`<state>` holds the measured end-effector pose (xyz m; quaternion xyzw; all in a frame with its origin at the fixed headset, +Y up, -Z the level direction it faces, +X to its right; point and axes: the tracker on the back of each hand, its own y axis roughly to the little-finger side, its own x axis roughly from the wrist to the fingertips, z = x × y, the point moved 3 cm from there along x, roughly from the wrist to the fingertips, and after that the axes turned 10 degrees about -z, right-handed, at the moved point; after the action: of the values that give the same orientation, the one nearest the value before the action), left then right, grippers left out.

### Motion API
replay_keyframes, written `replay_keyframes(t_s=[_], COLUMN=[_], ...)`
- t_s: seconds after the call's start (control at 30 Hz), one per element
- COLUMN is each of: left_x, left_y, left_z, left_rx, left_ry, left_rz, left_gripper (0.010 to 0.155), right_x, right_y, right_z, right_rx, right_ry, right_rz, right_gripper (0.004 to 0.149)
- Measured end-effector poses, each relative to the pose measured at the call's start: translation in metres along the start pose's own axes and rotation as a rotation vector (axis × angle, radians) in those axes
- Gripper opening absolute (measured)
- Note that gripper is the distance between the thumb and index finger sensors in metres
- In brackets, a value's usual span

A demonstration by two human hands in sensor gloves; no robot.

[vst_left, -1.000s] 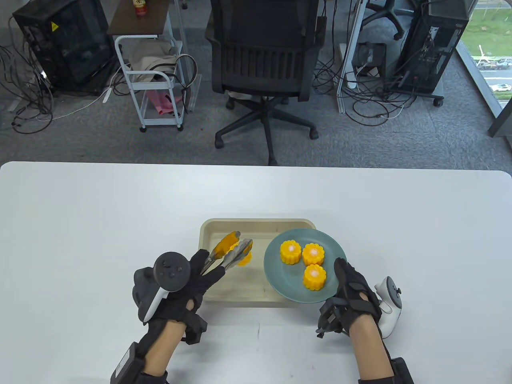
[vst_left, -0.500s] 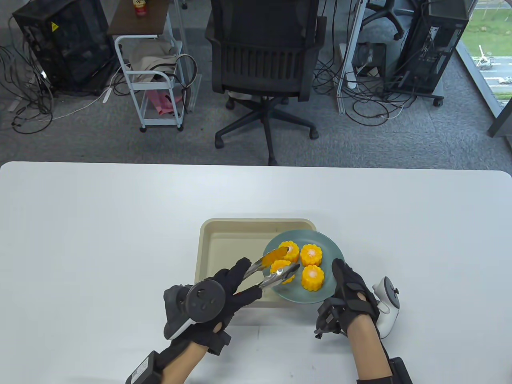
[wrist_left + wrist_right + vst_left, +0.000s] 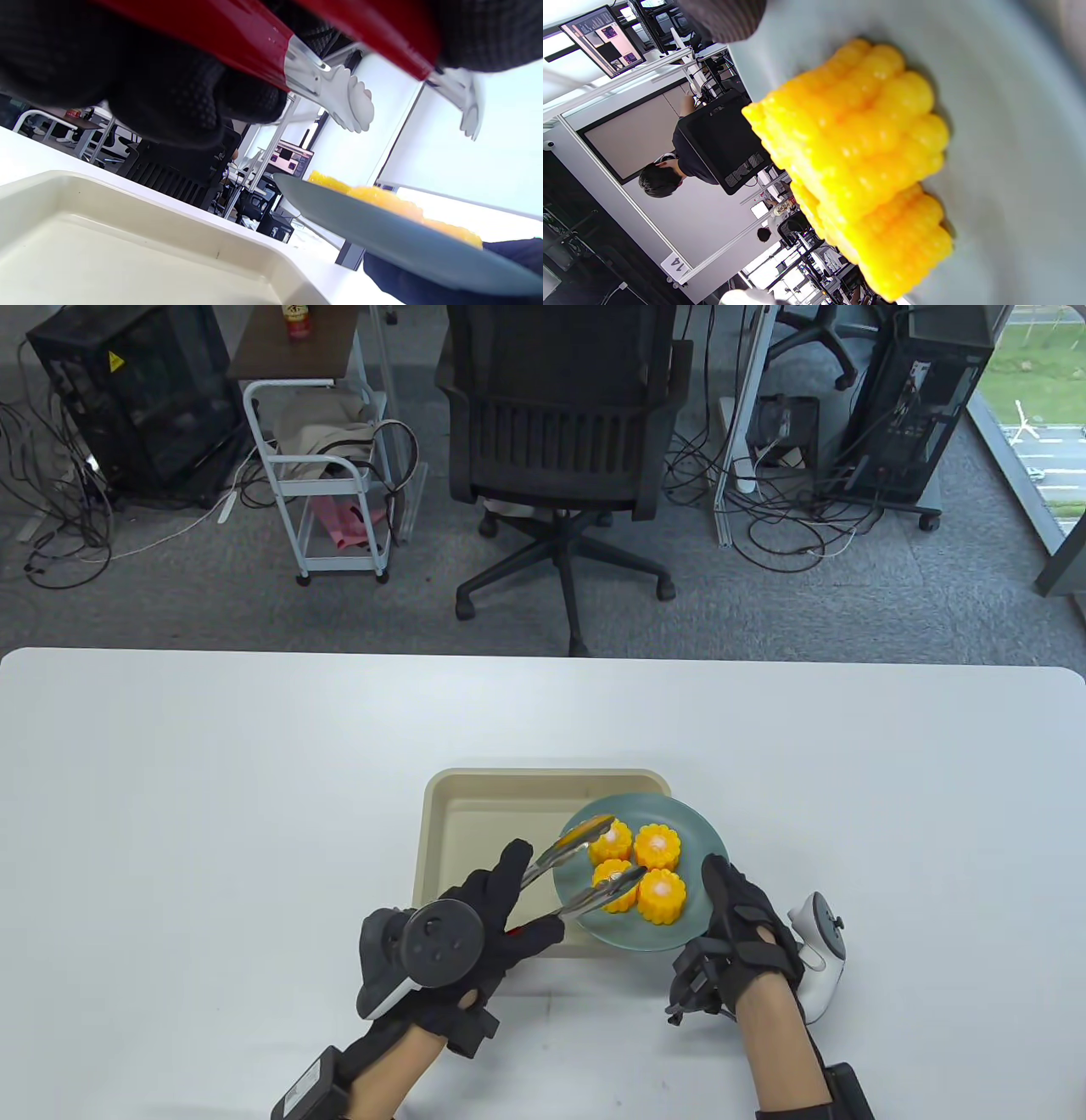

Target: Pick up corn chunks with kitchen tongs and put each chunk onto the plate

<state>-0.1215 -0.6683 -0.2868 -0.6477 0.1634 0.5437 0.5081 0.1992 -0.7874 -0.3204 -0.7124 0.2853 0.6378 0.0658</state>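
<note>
Table view: left hand [image 3: 475, 933] grips spread tongs [image 3: 577, 874] (four corn chunks [image 3: 636, 869] plated); right hand [image 3: 747, 933] holds plate [image 3: 696, 840].

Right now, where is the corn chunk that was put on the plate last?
In the table view, the yellow corn chunk stands on the grey-green round plate, at its left side, between the open tips of the metal kitchen tongs, beside three other chunks.

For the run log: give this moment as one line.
left hand: holds tongs, spread | right hand: steadies plate | corn chunks: four on plate | tray: no corn visible
</note>
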Motion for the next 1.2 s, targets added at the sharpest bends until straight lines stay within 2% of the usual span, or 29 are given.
replay_keyframes(t_s=[0.27,0.53,1.0,1.2], left_x=[0.0,-0.004,0.001,0.007], left_y=[0.035,0.069,0.088,0.082], left_z=[0.006,0.005,-0.023,-0.045], left_rx=[-0.058,-0.004,0.088,0.255], left_ry=[-0.022,-0.01,0.173,0.302], left_rz=[0.133,0.316,0.446,0.518], left_gripper=[0.094,0.095,0.091,0.092], right_x=[0.0,0.0,-0.002,-0.002], right_y=[-0.001,-0.004,-0.014,-0.014], right_z=[0.0,-0.002,-0.004,-0.004], right_rx=[0.013,0.023,0.017,0.01], right_ry=[0.0,-0.006,-0.025,-0.025], right_rz=[-0.009,-0.016,-0.038,-0.034], right_gripper=[0.055,0.056,0.055,0.055])
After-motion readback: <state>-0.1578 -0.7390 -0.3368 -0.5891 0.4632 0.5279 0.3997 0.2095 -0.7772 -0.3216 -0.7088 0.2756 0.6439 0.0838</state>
